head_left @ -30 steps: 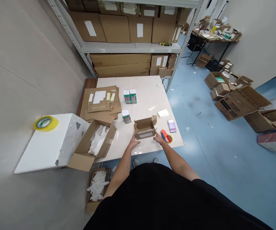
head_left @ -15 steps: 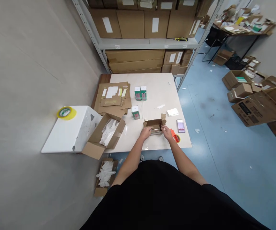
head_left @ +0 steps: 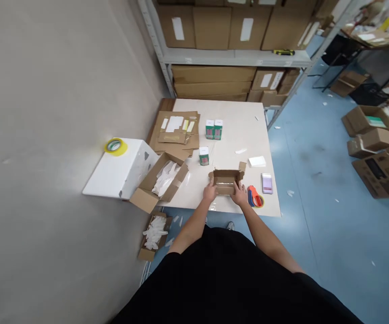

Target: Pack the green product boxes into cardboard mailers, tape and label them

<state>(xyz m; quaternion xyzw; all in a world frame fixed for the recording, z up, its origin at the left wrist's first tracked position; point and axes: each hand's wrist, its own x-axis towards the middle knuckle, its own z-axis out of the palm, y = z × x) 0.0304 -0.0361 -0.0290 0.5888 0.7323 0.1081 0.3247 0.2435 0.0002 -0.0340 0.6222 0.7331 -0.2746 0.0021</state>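
Note:
A small open cardboard box [head_left: 225,190] stands near the front edge of the white table, its inside facing up and its end flaps raised. My left hand [head_left: 210,191] grips the box's left end. Around the right front corner is my right hand [head_left: 239,194], with fingers reaching over the wall. Just right of that hand lies an orange and blue tape dispenser [head_left: 255,196] with a roll of tape. Behind the box to the left stands one green and white carton [head_left: 204,156]; two similar cartons [head_left: 213,129] stand side by side farther back.
Flattened cardboard [head_left: 172,146] lies at the back left. An open box [head_left: 177,184] with white packing material sits at the left edge, beside a white block [head_left: 113,173] carrying yellow tape [head_left: 115,146]. White cards [head_left: 257,161] and a phone-like purple item [head_left: 267,183] lie right. Shelving [head_left: 214,56] rises behind.
My view has swung, so the table sits farther right. My right hand has shifted from the box's right flap to its front corner, and the box's inside and front wall show more.

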